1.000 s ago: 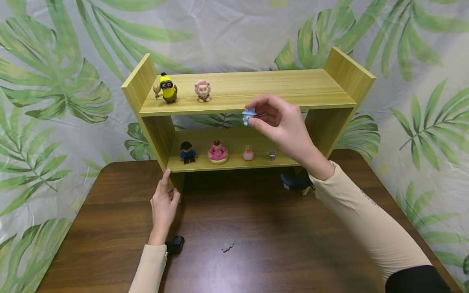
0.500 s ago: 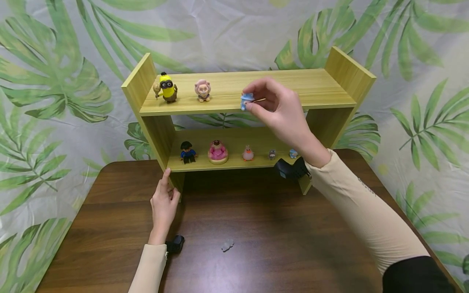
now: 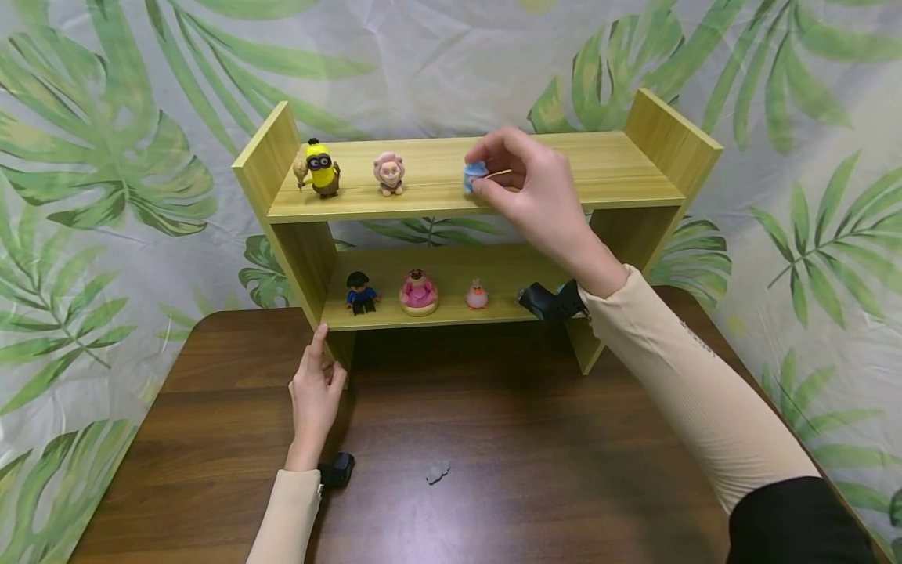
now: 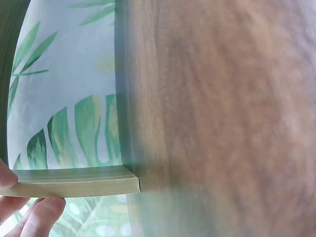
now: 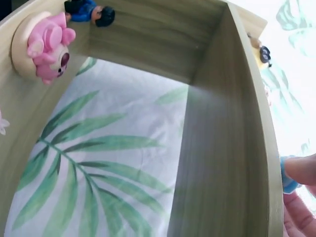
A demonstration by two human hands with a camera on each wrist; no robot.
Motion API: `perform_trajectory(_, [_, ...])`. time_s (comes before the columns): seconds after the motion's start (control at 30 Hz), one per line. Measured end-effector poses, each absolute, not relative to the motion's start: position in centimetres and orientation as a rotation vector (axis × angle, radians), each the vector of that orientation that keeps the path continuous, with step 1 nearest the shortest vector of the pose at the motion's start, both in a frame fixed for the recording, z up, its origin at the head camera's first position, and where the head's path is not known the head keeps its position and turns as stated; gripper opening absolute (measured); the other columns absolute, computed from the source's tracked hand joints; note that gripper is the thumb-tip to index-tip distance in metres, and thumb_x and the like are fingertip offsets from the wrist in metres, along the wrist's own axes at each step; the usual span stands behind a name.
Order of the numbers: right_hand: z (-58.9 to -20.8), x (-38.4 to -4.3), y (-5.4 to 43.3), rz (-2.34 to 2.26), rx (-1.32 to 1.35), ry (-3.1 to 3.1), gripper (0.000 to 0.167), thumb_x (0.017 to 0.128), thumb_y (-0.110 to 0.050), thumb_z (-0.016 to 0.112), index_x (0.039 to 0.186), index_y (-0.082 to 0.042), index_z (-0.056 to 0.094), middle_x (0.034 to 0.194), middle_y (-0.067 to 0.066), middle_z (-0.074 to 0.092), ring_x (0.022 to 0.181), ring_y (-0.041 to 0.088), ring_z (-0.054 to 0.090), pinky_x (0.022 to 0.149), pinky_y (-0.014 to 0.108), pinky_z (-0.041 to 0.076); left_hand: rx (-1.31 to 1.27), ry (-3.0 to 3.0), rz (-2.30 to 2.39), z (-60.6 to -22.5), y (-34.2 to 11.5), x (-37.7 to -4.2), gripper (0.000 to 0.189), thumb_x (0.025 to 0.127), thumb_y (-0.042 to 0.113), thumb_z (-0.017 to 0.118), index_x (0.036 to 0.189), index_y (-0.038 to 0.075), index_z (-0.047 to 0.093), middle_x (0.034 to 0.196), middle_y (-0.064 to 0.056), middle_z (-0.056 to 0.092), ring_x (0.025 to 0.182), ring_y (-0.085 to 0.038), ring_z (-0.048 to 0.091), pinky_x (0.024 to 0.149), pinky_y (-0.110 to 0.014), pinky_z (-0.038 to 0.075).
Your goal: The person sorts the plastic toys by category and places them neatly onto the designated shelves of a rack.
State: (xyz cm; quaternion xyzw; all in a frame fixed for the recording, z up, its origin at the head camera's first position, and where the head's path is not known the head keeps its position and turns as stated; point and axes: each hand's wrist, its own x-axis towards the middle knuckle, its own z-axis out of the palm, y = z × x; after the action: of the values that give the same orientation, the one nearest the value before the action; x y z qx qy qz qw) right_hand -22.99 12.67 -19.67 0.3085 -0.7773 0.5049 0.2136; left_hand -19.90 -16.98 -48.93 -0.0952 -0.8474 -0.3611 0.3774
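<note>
My right hand [image 3: 539, 188] pinches a small light-blue figurine [image 3: 474, 177] at the front of the upper board of a wooden shelf [image 3: 437, 213]. Whether its base touches the board I cannot tell. In the right wrist view the blue figurine [image 5: 288, 175] shows past the board's edge, partly covered by the thumb. To its left on that board stand a pink furry-headed figurine [image 3: 389, 173] and a yellow minion figurine [image 3: 322, 168]. My left hand [image 3: 315, 392] grips the shelf's left side panel, with digits on both faces of the panel [image 4: 74, 187] in the left wrist view.
The lower board holds a blue-shirted toy figure [image 3: 362, 294], a pink bear in a ring [image 3: 419, 294] and a pink duck-like figurine [image 3: 477, 295]. My right wrist's camera [image 3: 543, 301] hides that board's right part. A small greyish clear piece [image 3: 438, 471] lies on the brown table [image 3: 493, 423].
My right hand has risen with the blue figurine from in front of the upper board's edge to over the board. My left hand has stayed put.
</note>
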Motion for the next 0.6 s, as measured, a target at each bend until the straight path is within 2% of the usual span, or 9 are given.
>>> perform_trajectory(0.3, [-19.49,-23.69,12.42,1.284,0.817,-2.222,0.013,0.087,0.003,0.063,0.1,0.004,0.06,0.097,0.009,0.063,0.089,0.016,0.063,0.081,0.026,0.05,-0.257,-2.162,-0.913,-48.92,-17.02,-19.83,0.081,0.081,-0.013,0.055,0.147,0.028,0.033,0.091,-0.015,0.053,0.069,-0.03,0.063,0.054,-0.044,0.043])
perform_trajectory(0.6, [-19.59,-23.84,12.45,1.274,0.809,-2.237,0.015,0.088,0.003,0.063,0.102,0.004,0.061,0.101,0.012,0.063,0.092,0.02,0.064,0.081,0.027,0.05,-0.252,-2.162,-0.917,-48.93,-17.01,-19.9,0.082,0.081,-0.014,0.055,0.147,0.029,0.033,0.092,-0.015,0.053,0.069,-0.03,0.063,0.054,-0.044,0.042])
